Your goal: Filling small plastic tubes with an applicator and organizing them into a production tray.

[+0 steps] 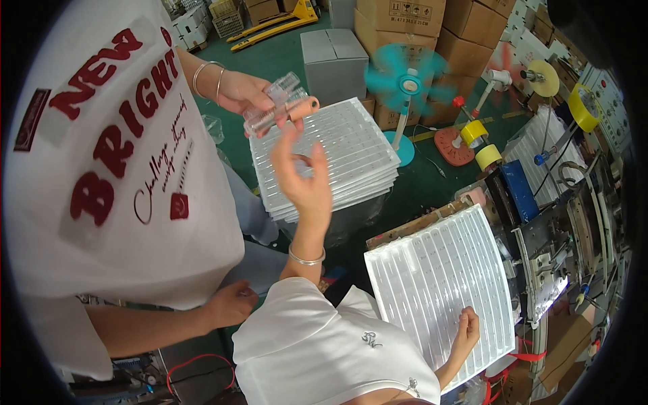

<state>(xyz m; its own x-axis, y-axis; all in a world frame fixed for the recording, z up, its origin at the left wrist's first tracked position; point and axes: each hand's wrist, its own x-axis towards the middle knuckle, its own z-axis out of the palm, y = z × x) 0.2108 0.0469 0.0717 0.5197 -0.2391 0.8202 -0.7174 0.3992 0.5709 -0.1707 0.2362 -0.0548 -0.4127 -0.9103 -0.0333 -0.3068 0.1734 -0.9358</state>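
Observation:
My left hand is raised with thumb and fingers apart, its fingertips just below an orange tube. That tube and several clear plastic tubes are in a co-worker's hand; whether my fingertips touch the orange one I cannot tell. My right hand is over a white ribbed panel, fingers curled in toward the thumb. Anything inside those fingers is hidden.
The co-worker's other hand is low at the left. Beyond my left hand lies a stack of white ribbed panels. A turquoise fan stands by cardboard boxes. Machinery with yellow tape rolls lines the right.

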